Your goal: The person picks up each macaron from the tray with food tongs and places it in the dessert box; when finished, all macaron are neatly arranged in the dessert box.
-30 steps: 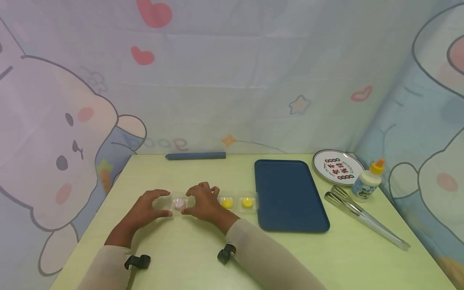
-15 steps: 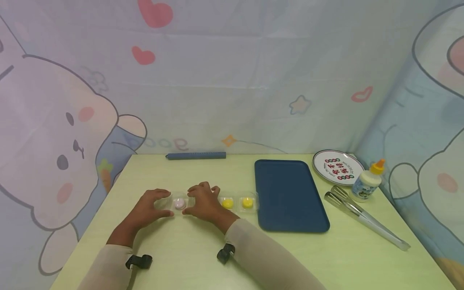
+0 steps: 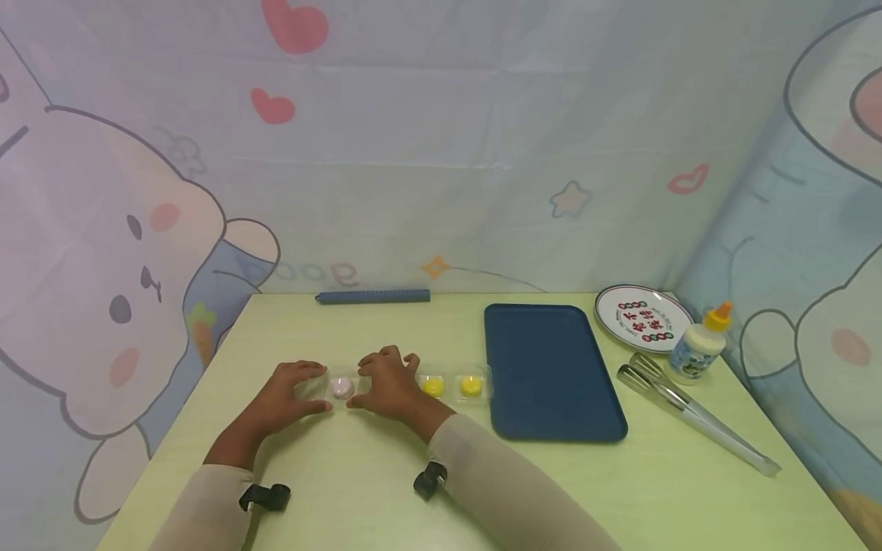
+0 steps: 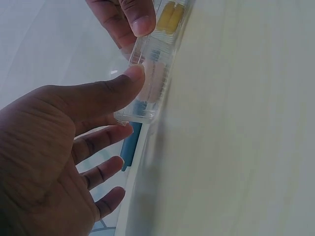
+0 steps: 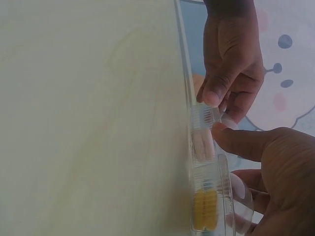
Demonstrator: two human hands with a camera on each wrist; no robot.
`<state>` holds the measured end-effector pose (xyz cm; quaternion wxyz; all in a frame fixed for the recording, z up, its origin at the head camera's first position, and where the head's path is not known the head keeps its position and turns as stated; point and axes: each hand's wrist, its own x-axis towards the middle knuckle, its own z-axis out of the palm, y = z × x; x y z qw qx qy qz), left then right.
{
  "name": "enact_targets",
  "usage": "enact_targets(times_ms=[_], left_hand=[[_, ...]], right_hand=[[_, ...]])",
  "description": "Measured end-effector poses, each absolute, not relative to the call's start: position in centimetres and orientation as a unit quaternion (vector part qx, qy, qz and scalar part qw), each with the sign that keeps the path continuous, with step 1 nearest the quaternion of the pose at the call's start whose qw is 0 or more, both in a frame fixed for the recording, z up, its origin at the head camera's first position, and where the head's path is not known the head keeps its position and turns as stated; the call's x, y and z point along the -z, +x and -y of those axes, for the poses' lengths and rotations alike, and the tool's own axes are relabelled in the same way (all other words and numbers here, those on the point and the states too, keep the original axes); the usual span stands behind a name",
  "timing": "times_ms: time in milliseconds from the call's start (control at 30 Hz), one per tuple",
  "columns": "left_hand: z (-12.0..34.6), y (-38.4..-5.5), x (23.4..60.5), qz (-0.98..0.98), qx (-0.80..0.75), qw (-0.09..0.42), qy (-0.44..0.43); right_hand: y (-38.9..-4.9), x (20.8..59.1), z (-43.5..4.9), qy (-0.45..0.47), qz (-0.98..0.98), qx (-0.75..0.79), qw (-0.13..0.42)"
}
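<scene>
A long clear plastic macaron box (image 3: 452, 392) lies on the table, its middle hidden behind my right hand. One pale pink macaron (image 3: 341, 387) shows in its left part, with yellow macarons (image 3: 472, 385) to the right. My left hand (image 3: 276, 399) holds the box's left end between thumb and fingers; in the left wrist view its other fingers (image 4: 101, 172) spread loosely below. My right hand (image 3: 390, 389) pinches the box just right of the pink macaron, thumb in front and fingers behind. The right wrist view shows both thumbs on the box's near edge.
A dark blue tray (image 3: 551, 375) stands right of the box. Metal tongs (image 3: 696, 413), a white printed plate (image 3: 630, 325) and a yellow-capped bottle (image 3: 696, 348) are farther right. At the table's back edge lies a blue-grey bar (image 3: 374, 296). A printed cloth hangs behind.
Almost nothing differs: both hands keep their hold on the box, and the left hand has drifted very slightly right.
</scene>
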<state>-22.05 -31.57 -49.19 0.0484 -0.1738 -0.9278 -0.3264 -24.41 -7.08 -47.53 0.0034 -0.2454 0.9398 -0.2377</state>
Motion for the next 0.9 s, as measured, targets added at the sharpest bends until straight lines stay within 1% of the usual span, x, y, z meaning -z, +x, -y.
enact_targets(times_ms=[200, 367, 633, 767, 900], left_hand=[[31.4, -21.7, 48.9, 0.936, 0.320, 0.021, -0.146], [31.5, -21.3, 48.3, 0.944, 0.299, 0.002, -0.143], [31.5, -20.8, 47.6, 0.953, 0.265, 0.010, -0.145], [31.1, -20.2, 47.3, 0.963, 0.237, 0.010, -0.130], [30.6, -19.4, 47.0, 0.968, 0.226, 0.007, -0.109]], right_hand=[[-24.1, 47.3, 6.8, -0.241, -0.940, 0.240, 0.010], [-23.8, 47.1, 6.6, -0.243, -0.942, 0.230, 0.004], [-23.4, 47.1, 5.7, -0.253, -0.938, 0.237, -0.017], [-23.2, 47.0, 4.6, -0.255, -0.935, 0.246, -0.031], [-22.9, 47.0, 2.8, -0.252, -0.929, 0.266, -0.058]])
